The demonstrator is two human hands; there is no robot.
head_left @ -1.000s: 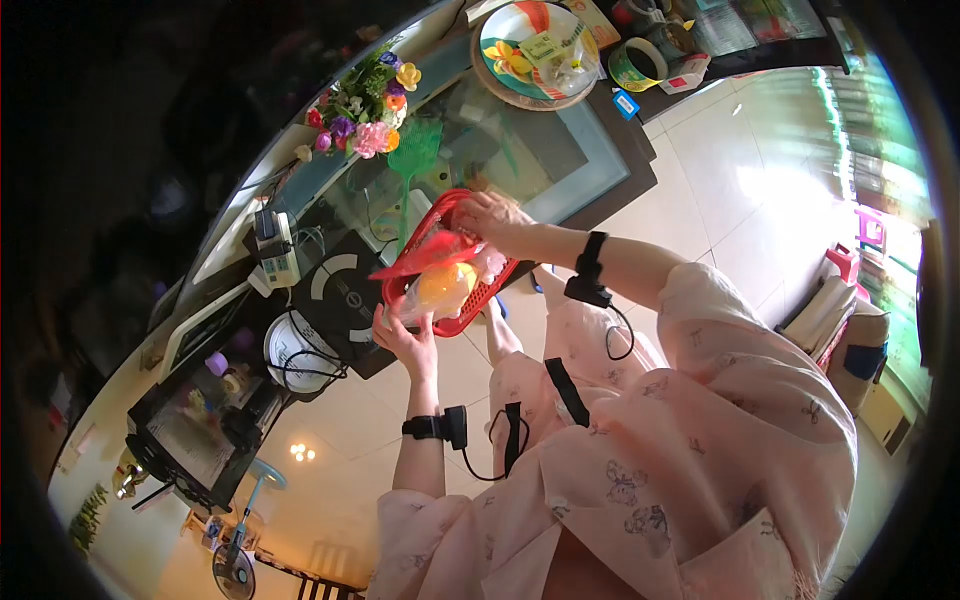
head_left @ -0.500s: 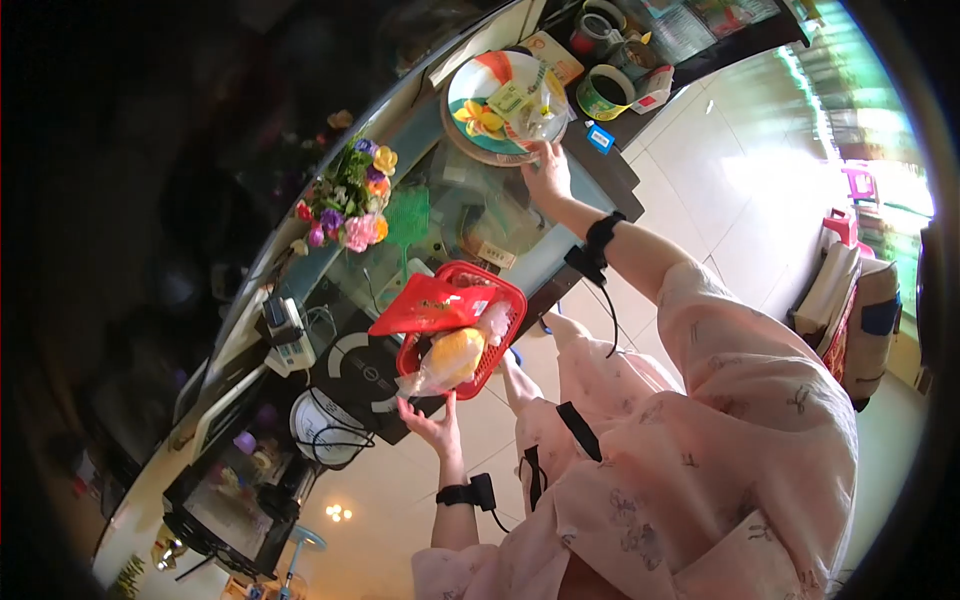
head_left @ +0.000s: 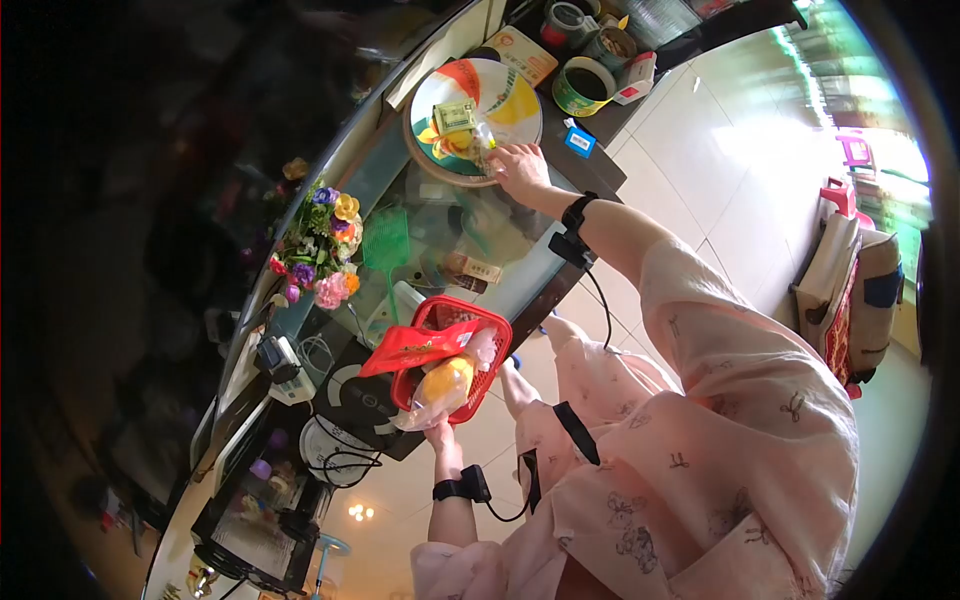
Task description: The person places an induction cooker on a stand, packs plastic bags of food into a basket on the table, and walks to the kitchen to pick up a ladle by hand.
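Observation:
A round, colourful tin or box [head_left: 497,88] with a flower pattern lies on the glass table. On it are a small greenish packet [head_left: 455,116] and a crumpled clear plastic bag [head_left: 483,140]. My right hand [head_left: 521,172] is at the near rim, fingers closed at the bag's edge. Lower down, a red plastic basket [head_left: 499,350] holds a shiny red packet [head_left: 418,346] and a yellow item in clear plastic [head_left: 446,381], perhaps fruit. My left hand [head_left: 440,434] reaches up to the basket's near side; its fingers are hidden behind the plastic wrap and basket.
Artificial flowers [head_left: 325,245] and a green fly swatter [head_left: 386,240] are beyond the basket. A green open can [head_left: 583,88] and a blue packet [head_left: 579,141] sit past the round tin. Cables and a white round object [head_left: 330,448] lie left. Tiled floor [head_left: 690,130] lies right.
My left hand has gone from spread fingers below the basket to contact at its near side. My right hand and the clear bag have shifted left across the round tin. The view has shifted slightly.

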